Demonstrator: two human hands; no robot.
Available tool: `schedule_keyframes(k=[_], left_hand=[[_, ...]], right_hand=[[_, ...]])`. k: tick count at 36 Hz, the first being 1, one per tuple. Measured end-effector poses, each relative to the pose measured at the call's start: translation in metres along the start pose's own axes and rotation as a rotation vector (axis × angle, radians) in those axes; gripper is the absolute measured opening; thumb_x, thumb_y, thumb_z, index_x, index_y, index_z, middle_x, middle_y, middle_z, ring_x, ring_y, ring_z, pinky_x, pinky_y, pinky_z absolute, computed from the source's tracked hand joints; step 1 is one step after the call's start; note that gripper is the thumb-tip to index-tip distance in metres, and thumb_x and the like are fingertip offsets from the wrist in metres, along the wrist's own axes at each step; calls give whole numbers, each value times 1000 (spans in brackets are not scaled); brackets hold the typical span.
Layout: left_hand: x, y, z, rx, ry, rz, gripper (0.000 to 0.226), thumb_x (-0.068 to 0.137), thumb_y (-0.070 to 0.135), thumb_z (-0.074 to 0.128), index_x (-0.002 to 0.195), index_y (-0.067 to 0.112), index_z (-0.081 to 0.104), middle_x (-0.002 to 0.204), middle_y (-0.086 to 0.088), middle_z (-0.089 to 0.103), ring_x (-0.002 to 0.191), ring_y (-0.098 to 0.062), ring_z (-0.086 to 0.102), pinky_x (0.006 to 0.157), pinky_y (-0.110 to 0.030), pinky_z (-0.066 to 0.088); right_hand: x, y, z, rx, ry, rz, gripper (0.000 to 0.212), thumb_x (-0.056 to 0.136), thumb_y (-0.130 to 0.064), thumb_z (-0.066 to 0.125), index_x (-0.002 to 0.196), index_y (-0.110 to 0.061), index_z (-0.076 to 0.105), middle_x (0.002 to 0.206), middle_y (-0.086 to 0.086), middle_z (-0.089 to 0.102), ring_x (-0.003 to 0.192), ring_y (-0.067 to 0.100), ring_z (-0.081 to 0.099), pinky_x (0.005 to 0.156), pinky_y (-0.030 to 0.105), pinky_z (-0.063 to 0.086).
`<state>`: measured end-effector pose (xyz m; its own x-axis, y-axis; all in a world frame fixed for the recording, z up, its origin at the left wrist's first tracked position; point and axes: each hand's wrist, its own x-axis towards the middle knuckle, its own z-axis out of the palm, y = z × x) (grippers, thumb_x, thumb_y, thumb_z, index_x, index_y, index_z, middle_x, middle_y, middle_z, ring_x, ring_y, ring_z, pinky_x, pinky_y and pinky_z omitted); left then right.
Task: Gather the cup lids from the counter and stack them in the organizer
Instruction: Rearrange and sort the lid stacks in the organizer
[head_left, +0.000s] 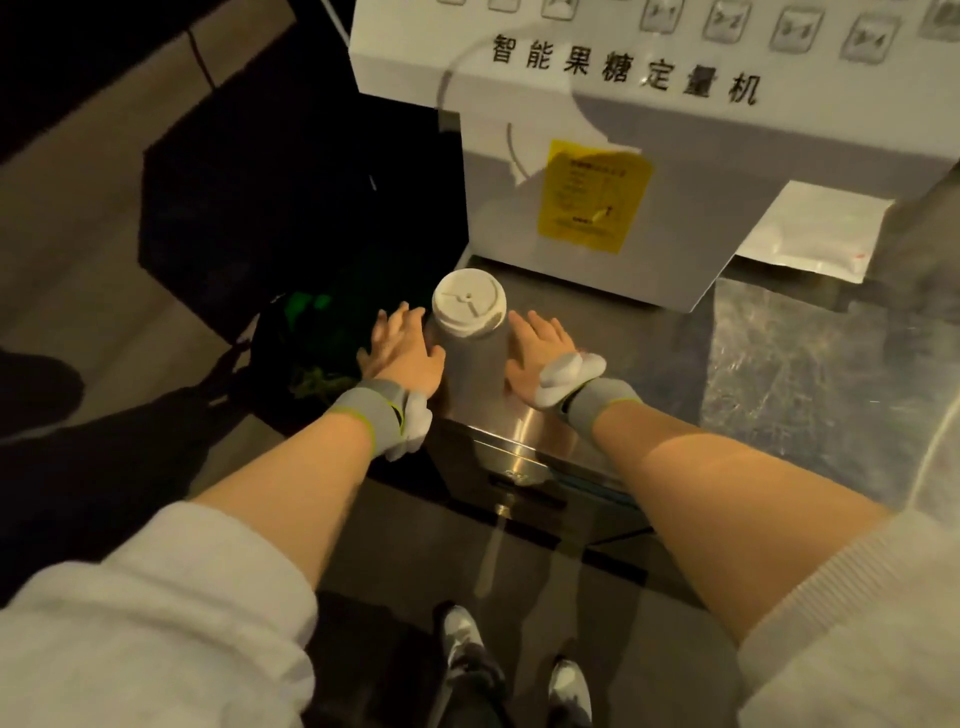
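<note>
White lid stack (469, 306) stands on steel counter (524, 431) btwn left hand (402, 353) & right hand (540, 353), fingers spread, gripping nothing; prob light, thin, slippery plastic, so hold by sides.

A white dispensing machine (649, 104) with a yellow label (592, 197) fills the upper right; a silver pouch (810, 234) lies right of it.

Pale grey sleeves (156, 613), grey wristbands (363, 415), light shoes (462, 639).
</note>
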<state>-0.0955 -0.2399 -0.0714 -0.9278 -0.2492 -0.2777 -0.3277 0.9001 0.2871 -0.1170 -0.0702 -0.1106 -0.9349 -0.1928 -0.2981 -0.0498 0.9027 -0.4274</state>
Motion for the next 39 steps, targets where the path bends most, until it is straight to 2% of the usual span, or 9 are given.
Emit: schedule_keyframes(k=[6,12,17,20,25,29,35,39], left_hand=[[19,-6,-2,-48,-3,14,50,100,36,31,148,23,24,160,4,15,149,-23,7,117,-54,19],[30,2,-7,-165,-59,-4,48,102,35,22,148,23,25,155,-6,29,145,-27,22,114,-52,25],[34,5,-6,-295,-148,-30,48,103,35,22,149,23,23,149,-16,38,135,-36,38,110,-45,33],[33,7,-5,-385,-175,-55,47,103,32,23,148,19,26,148,-17,39,135,-37,39,111,-43,34],[27,7,-6,-478,-164,-86,42,103,23,27,142,10,36,141,-20,45,128,-37,45,106,-42,38],[22,5,-9,-503,-141,-107,42,103,28,25,138,11,42,138,-18,48,126,-35,46,102,-38,38],[8,0,-17,-416,32,-97,44,102,33,24,124,10,54,125,-20,57,117,-36,52,98,-41,41],[-4,1,-24,-415,100,-84,42,102,31,29,116,5,58,117,-23,62,113,-38,55,93,-40,44]], right_hand=[[18,-8,5,-6,80,52,72,78,-37,38,146,-34,15,157,0,23,146,30,15,110,60,18],[30,-17,0,54,133,85,73,82,-34,43,148,-25,14,153,4,30,145,29,20,112,57,18],[39,-31,0,86,62,144,73,86,-25,41,150,-23,7,156,5,26,147,24,14,115,54,12],[42,-38,5,123,85,197,71,85,-22,42,150,-19,10,156,5,26,147,21,14,115,53,9],[38,-43,-1,150,16,200,72,87,-20,44,150,-15,8,157,7,22,147,21,13,116,52,7],[26,-50,-12,182,-65,179,66,92,-18,38,150,-13,7,159,9,17,147,24,15,119,48,13],[12,-54,-17,162,-135,107,66,93,-20,35,150,-14,4,159,7,15,148,23,9,120,43,10],[3,-60,-22,203,-155,78,64,92,-24,38,149,-13,10,157,9,20,145,30,18,119,42,17]])
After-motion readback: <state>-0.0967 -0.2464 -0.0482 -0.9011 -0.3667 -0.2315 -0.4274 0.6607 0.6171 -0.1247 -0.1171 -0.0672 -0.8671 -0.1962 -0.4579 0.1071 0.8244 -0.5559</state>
